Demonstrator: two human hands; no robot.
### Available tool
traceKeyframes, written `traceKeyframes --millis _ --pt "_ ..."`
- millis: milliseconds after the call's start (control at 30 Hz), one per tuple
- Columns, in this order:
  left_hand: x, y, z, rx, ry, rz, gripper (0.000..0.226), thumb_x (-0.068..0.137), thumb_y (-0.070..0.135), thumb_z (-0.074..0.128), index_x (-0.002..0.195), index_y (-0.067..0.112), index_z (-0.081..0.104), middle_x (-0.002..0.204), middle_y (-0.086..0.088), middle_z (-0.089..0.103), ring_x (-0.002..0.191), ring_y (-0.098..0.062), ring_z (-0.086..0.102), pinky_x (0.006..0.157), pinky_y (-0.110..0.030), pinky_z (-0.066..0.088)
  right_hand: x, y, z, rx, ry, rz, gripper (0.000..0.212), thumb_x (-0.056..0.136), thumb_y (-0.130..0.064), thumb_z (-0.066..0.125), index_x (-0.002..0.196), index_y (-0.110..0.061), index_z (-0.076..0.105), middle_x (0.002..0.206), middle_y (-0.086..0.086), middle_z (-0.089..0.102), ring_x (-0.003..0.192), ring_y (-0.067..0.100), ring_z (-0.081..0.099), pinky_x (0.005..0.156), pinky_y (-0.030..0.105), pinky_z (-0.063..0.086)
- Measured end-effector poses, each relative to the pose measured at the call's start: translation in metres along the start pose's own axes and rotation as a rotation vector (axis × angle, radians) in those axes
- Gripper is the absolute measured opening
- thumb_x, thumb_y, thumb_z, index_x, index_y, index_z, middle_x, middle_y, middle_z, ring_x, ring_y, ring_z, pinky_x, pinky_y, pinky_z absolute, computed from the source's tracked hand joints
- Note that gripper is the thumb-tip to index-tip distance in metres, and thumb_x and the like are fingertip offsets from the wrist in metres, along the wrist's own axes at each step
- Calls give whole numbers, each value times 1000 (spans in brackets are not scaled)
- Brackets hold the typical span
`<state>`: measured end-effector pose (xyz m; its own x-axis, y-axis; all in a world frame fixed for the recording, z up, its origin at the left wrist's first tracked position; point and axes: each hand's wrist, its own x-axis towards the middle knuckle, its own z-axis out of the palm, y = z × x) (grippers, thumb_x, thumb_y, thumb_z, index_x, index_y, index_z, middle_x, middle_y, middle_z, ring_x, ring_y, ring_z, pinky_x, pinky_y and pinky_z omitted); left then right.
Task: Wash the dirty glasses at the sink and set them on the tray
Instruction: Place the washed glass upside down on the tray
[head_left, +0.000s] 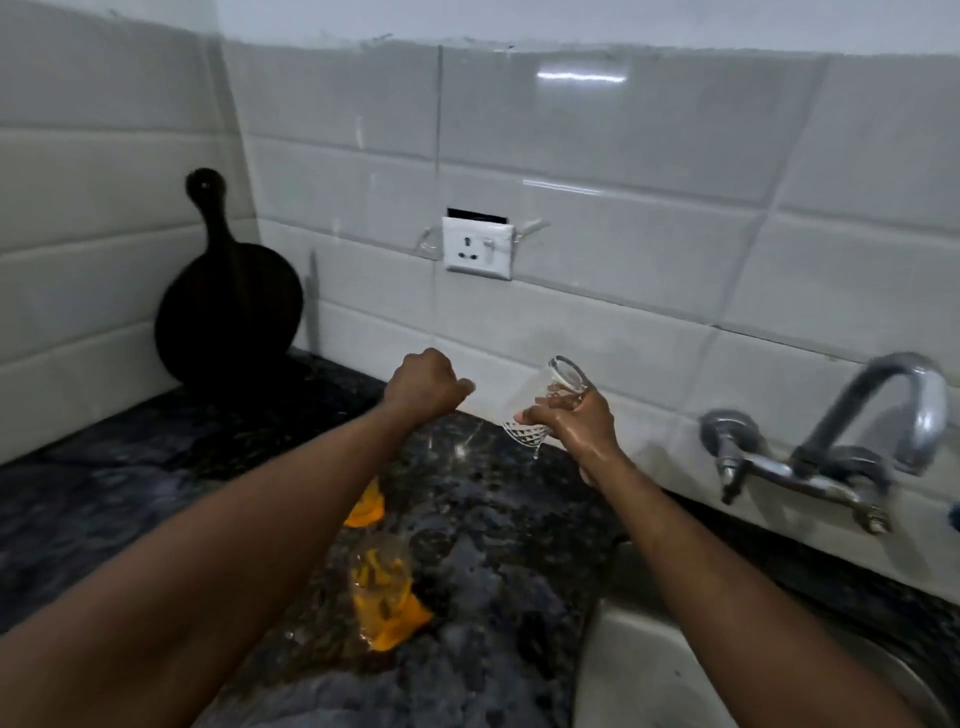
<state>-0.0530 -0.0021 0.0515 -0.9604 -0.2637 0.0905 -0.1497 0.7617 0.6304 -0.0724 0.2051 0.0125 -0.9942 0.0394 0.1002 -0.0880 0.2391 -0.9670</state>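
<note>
Two hands are reaching out over the dark counter (498, 525). The right hand (571, 423) is gripping one clear glass (537, 402), its fingers curling round the lower part. The glass is tilting, with its mouth up toward the far wall and its patterned base dripping above the counter, just left of the sink (639, 670). The left hand (423, 387) is hovering just left of it, its fingers curling into a fist with nothing showing in them.

A second glass (382, 584), showing orange through it, is standing nearer on the counter between the two forearms. One more orange patch (366, 506) is peeking out beside the left forearm; whether it is a glass cannot be told.

One round dark board (228, 296) is leaning in the far left corner. One socket (478, 248) is sitting on the tiles. One tap (878, 415) is curving over the sink at right. Open counter is stretching along the left.
</note>
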Motion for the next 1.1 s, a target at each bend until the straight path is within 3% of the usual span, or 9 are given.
traceKeyframes --millis 100,200,300,433,533,667,867,1100 --pt "23 -63 -35 28 37 -82 31 84 33 68 88 3 72 86 -13 68 84 -31 65 76 -37 55 14 -5 56 18 -44 19 59 45 -16 92 96 -30 66 89 -5 74 89 17 71 90 42 57" --pt "40 -125 -63 79 13 -188 30 84 34 65 89 5 70 94 -20 67 88 -35 66 71 -36 55 26 -11 109 40 -89 16 70 46 -16 92 108 -31 63 91 -5 73 93 17 70 93 42 55" --pt "52 -188 -80 139 -39 -295 25 80 31 61 76 7 60 97 -25 66 84 -38 65 65 -37 52 39 -13 163 27 -129 1 81 40 -25 92 113 -32 58 97 -1 72 94 19 68 91 41 56" --pt "60 -257 -83 205 -97 -395 29 86 35 61 88 6 60 106 -25 64 88 -37 64 72 -41 55 51 -16 224 -19 -186 -21 81 46 -22 96 116 -29 56 102 -2 70 96 17 66 84 31 54" --pt "65 -291 -75 264 -159 -440 43 90 46 62 111 9 59 121 -17 62 108 -35 62 83 -37 52 59 -16 263 -62 -224 -37 77 48 -24 96 112 -32 54 104 -3 69 96 16 66 88 33 54" --pt "72 -316 -59 271 -203 -416 71 84 60 67 131 8 57 132 -16 58 119 -32 58 95 -40 52 71 -14 306 -114 -265 -61 76 47 -25 96 110 -32 53 103 -7 68 96 16 65 90 34 54" --pt "78 -324 -44 356 -204 -419 77 78 63 72 131 10 55 134 -14 57 123 -31 56 95 -39 50 87 -15 363 -219 -360 -115 70 54 -20 95 110 -25 54 93 -10 63 79 5 58 57 0 39" --pt "97 -325 -52 349 -268 -449 73 72 56 82 125 13 57 128 -10 61 121 -29 58 91 -38 50 107 -5 415 -392 -438 -199 83 48 -30 96 120 -22 54 110 -4 66 97 11 59 80 17 41"
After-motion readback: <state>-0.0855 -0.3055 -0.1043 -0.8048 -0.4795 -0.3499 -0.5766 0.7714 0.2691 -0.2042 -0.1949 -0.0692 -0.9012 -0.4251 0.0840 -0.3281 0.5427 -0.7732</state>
